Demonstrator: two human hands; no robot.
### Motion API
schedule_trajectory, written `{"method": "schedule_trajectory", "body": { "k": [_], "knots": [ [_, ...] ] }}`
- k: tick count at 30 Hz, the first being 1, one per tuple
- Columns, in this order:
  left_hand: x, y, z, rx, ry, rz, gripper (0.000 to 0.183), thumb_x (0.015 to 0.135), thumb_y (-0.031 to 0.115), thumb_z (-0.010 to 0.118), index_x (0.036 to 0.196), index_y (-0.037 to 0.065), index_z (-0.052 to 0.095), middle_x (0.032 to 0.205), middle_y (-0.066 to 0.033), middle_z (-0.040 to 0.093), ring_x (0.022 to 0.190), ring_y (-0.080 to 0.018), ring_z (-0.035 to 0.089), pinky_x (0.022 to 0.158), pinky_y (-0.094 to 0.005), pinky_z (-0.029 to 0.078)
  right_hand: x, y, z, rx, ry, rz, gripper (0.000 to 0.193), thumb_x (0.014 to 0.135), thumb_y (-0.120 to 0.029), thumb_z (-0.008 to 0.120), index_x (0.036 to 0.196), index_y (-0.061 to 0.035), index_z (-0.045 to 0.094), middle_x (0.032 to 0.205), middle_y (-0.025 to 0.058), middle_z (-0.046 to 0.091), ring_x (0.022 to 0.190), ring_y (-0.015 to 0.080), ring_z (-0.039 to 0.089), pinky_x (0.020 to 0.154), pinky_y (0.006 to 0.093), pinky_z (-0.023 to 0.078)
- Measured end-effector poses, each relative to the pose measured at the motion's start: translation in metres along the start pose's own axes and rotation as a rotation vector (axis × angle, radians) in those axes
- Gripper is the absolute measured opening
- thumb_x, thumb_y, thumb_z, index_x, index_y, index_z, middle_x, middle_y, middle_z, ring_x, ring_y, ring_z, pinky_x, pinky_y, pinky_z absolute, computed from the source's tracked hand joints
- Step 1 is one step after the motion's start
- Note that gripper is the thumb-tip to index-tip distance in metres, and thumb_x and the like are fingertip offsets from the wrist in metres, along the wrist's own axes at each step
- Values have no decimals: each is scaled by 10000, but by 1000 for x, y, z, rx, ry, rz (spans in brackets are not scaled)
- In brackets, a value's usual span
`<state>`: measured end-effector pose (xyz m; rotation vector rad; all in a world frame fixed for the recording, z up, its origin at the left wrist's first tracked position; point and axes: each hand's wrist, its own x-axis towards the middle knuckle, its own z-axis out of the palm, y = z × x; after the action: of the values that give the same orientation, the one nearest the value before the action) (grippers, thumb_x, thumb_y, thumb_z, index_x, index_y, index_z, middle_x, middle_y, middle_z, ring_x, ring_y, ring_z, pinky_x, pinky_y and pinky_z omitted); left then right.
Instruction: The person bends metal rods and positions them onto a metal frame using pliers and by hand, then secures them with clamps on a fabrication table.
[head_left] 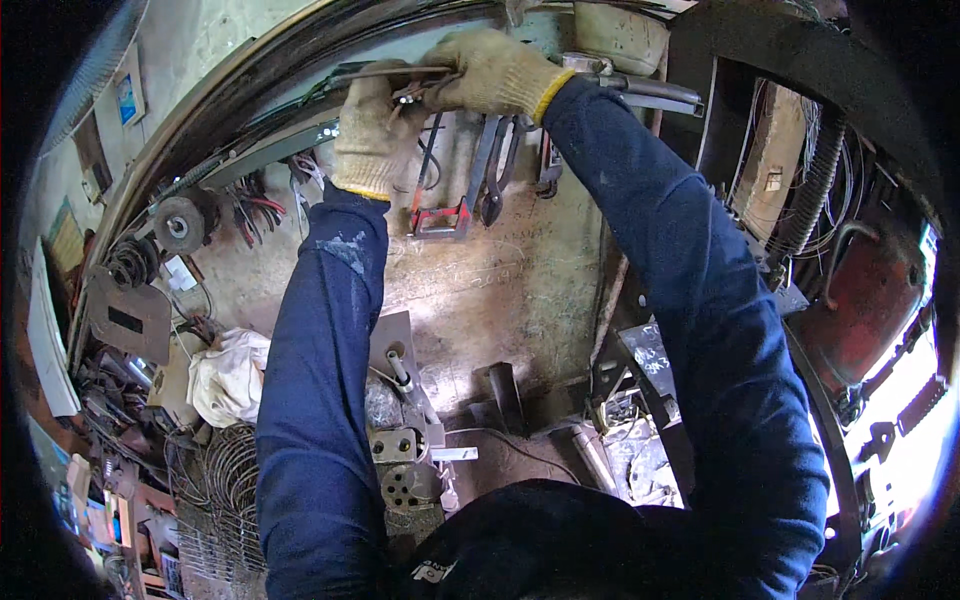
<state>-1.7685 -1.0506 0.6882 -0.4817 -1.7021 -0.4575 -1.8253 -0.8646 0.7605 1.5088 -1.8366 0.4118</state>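
Both my hands are raised to the far top of the view, in cream knitted work gloves with yellow cuffs. My left hand (375, 145) has its fingers curled close to the right one, around small dark metal parts. My right hand (495, 75) is closed, fingertips pointing left, against the same parts. A thin metal rod (395, 71) crosses above the left glove and ends at the right fingertips. What exactly each hand grips is hidden by the gloves. Just below hang a red-framed hacksaw (440, 220) and dark long-handled shears (493, 190).
Pliers (262, 205) hang along the panel's left side, near a grinding wheel (180, 225). A white cloth (230, 380) and wire coils (235, 480) lie lower left. At right are a wooden board (778, 165), a flexible hose (812, 200) and a red tank (865, 300).
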Motion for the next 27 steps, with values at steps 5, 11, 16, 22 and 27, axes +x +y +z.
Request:
{"method": "schedule_trajectory", "body": {
  "k": [5, 11, 16, 22, 27],
  "knots": [
    [7, -9, 7, -270, 122, -43, 757, 808, 120, 849, 1467, 33, 487, 1235, -167, 691, 1166, -268, 669, 1002, -349, 529, 8, 0, 6, -14, -56, -46, 396, 842, -334, 751, 1207, -183, 750, 1106, 148, 744, 1028, 360, 700, 920, 445, 562],
    [8, 7, -1, 76, -91, 104, 585, 869, 148, 800, 1402, 55, 577, 1201, -133, 712, 1111, -259, 695, 964, -350, 546, 10, 30, -5, -124, 150, -82, 353, 883, -259, 668, 1216, -168, 745, 1134, 146, 740, 1052, 361, 697, 942, 449, 559],
    [8, 8, -10, 156, -83, 128, 359, 885, 145, 772, 1231, 88, 697, 1147, -124, 728, 1067, -275, 704, 930, -363, 558, 16, 57, -37, -228, 551, 26, 386, 896, -293, 733, 1173, -24, 734, 1061, 202, 761, 984, 282, 728, 889, 374, 550],
    [3, 2, -11, 160, -92, 214, 244, 852, 147, 799, 1081, 85, 745, 1118, -119, 736, 1060, -295, 704, 910, -373, 567, -2, 56, -71, 415, 653, 227, 287, 989, -225, 689, 1179, -14, 733, 977, 97, 766, 908, 187, 689, 823, 335, 535],
    [14, 4, -15, 166, -79, 241, 232, 841, 131, 798, 1062, 86, 745, 1121, -117, 735, 1061, -299, 704, 913, -381, 569, -6, 56, -100, 703, 707, 265, 242, 1004, -179, 681, 1190, -34, 737, 927, 51, 749, 776, 136, 658, 696, 316, 525]
  ]
}}
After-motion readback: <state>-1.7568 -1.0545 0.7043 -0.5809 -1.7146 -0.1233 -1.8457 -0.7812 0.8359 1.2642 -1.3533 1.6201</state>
